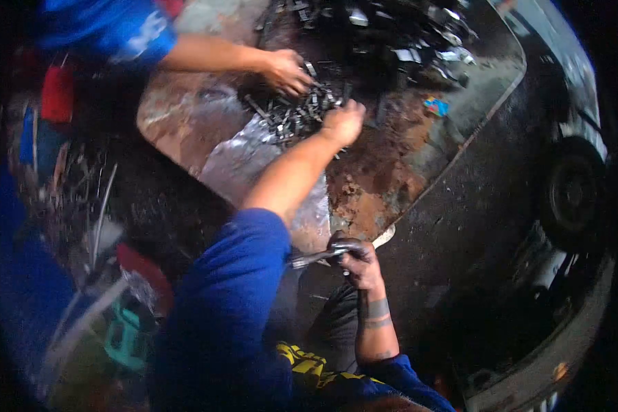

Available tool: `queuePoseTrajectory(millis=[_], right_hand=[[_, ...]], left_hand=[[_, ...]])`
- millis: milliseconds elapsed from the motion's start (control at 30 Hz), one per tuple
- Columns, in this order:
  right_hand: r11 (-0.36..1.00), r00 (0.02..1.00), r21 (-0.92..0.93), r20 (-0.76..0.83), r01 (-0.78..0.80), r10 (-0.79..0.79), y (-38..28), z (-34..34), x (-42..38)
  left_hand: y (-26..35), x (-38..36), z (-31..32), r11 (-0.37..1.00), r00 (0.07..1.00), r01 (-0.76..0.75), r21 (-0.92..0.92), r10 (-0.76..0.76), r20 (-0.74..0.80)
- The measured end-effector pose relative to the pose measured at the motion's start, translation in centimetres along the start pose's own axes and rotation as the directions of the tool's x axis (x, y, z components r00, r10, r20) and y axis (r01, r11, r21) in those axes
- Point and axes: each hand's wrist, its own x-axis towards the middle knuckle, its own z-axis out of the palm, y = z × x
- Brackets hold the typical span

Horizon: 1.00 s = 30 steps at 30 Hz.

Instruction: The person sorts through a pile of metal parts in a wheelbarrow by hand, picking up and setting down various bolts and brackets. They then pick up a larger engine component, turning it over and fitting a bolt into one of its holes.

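Note:
My left hand (343, 125) reaches over the right edge of a heap of small dark metal parts (309, 110) on the worn metal tabletop (247, 154). Its fingers are curled together, and whatever they hold is hidden and blurred. Nearer my body, just past the table's near corner, my right hand (361, 264) is closed around a long shiny metal tool (312, 259), which points left. The tool's exact type is unclear. The fingers of this hand look blackened.
A co-worker's hand (288, 72) touches the heap from the upper left. More dark parts (419, 41) cover the table's far side, near a small blue scrap (436, 106). A wheel (575, 196) is at the right, with a red object (58, 94) and teal object (125, 338) at the left.

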Motion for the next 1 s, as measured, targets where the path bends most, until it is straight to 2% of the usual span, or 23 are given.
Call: queuePoseTrajectory(millis=[67, 133, 200, 267, 300, 333, 367, 400, 433, 467, 500, 533, 633, 667, 700, 733, 767, 800, 867, 900, 933, 967, 1000], right_hand=[[0.999, 0.991, -0.032, -0.136, 0.003, -0.007, 0.7, -1.3, -1.0], [0.985, 0.976, 0.048, -0.153, 0.166, -0.157, 0.0, -0.3, -1.6], [0.99, 0.981, 0.081, -0.163, 0.116, -0.101, 0.2, -1.5, -2.2], [0.974, 0.958, 0.078, -0.215, 0.212, -0.191, 0.7, -1.8, -2.3], [0.963, 0.963, 0.152, -0.186, 0.222, -0.193, 0.5, -1.5, -2.2], [0.945, 0.968, 0.233, -0.162, 0.228, -0.194, 0.0, -1.0, -1.9], [0.918, 0.967, 0.312, -0.002, 0.243, -0.255, -0.8, -0.1, -1.4], [0.935, 0.976, 0.283, -0.029, 0.213, -0.214, -0.3, -1.0, -1.4], [0.949, 0.983, 0.257, -0.056, 0.181, -0.172, 0.3, -2.0, -1.3], [0.94, 0.974, 0.257, -0.036, 0.223, -0.222, -0.5, -1.0, -1.4], [0.936, 0.971, 0.259, -0.047, 0.237, -0.233, -0.7, -0.7, -0.9], [0.966, 0.977, 0.158, -0.092, 0.207, -0.194, -0.7, -0.8, -0.4], [0.982, 0.982, -0.005, -0.022, 0.189, -0.189, -2.1, -1.9, -2.0], [0.976, 0.983, 0.18, -0.16, 0.123, -0.094, -0.7, -2.4, -1.1], [0.89, 0.96, 0.451, -0.271, 0.064, 0.068, 0.2, -3.1, -1.4], [0.951, 0.98, 0.285, -0.187, 0.12, -0.067, 4.0, -8.4, -1.3], [0.966, 0.979, 0.235, -0.197, 0.106, -0.06, 2.1, -6.1, -1.5], [0.979, 0.977, 0.185, -0.207, 0.091, -0.052, 0.0, -3.7, -1.6], [0.935, 0.991, 0.335, -0.108, 0.114, -0.082, 0.6, -2.8, -0.5], [0.885, 0.99, 0.445, -0.045, 0.137, -0.13, 0.2, -2.2, 0.0], [0.821, 0.983, 0.551, 0.01, 0.149, -0.185, -0.5, -1.1, 0.2], [0.788, 0.977, 0.595, 0.016, 0.16, -0.211, -1.0, 0.0, 0.4], [0.791, 0.977, 0.589, 0.008, 0.168, -0.214, -1.1, 0.5, 0.8]], left_hand=[[0.4, -0.7, 0.9, 0.983, 0.994, -0.111, 0.145, 0.113, -0.008], [0.3, -2.3, 0.7, 0.924, 0.954, -0.267, 0.273, 0.294, -0.06], [1.4, -5.3, -2.0, 0.907, 0.925, -0.361, 0.216, 0.377, -0.038], [2.3, -9.1, -4.5, 0.977, 0.976, -0.206, 0.053, 0.209, -0.064], [1.7, -11.6, -5.7, 0.978, 0.993, -0.068, -0.199, 0.047, -0.108], [0.8, -14.2, -7.0, 0.898, 0.986, 0.053, -0.438, -0.117, -0.12], [-1.6, -17.8, -7.4, 0.867, 0.952, 0.132, -0.48, -0.247, -0.183], [-3.4, -22.5, -10.3, 0.829, 0.9, 0.19, -0.526, -0.361, -0.243], [-5.9, -27.8, -14.3, 0.662, 0.872, 0.334, -0.67, -0.487, -0.046], [-9.6, -34.0, -16.3, 0.638, 0.828, 0.417, -0.647, -0.56, -0.019], [-13.6, -41.5, -18.1, 0.733, 0.733, 0.634, -0.248, -0.671, -0.111], [-15.9, -46.5, -23.8, 0.224, 0.207, 0.943, 0.247, -0.974, 0.09], [-27.9, -71.0, -26.7, 0.157, 0.222, 0.956, 0.25, -0.94, -0.258], [-28.6, -72.7, -28.6, 0.163, 0.217, 0.967, 0.194, -0.927, -0.306], [-29.5, -73.7, -27.9, 0.094, 0.139, 0.987, 0.129, -0.903, -0.406], [-24.8, -67.1, -27.1, 0.085, 0.089, 0.996, 0.029, -0.89, -0.447], [-19.4, -58.0, -25.7, 0.111, 0.065, 0.99, -0.082, -0.9, -0.431], [-14.6, -49.8, -24.4, 0.154, 0.09, 0.976, -0.156, -0.929, -0.36], [-12.7, -41.1, -17.9, 0.612, 0.51, 0.767, -0.193, -0.763, -0.396], [-10.7, -35.6, -16.4, 0.823, 0.767, 0.567, 0.013, -0.522, -0.372], [-9.8, -30.8, -14.5, 0.925, 0.854, 0.368, -0.096, -0.377, -0.359], [-10.8, -27.3, -11.8, 0.928, 0.861, 0.372, -0.002, -0.346, -0.373], [-10.9, -23.0, -10.5, 0.928, 0.864, 0.353, -0.123, -0.373, -0.337]])
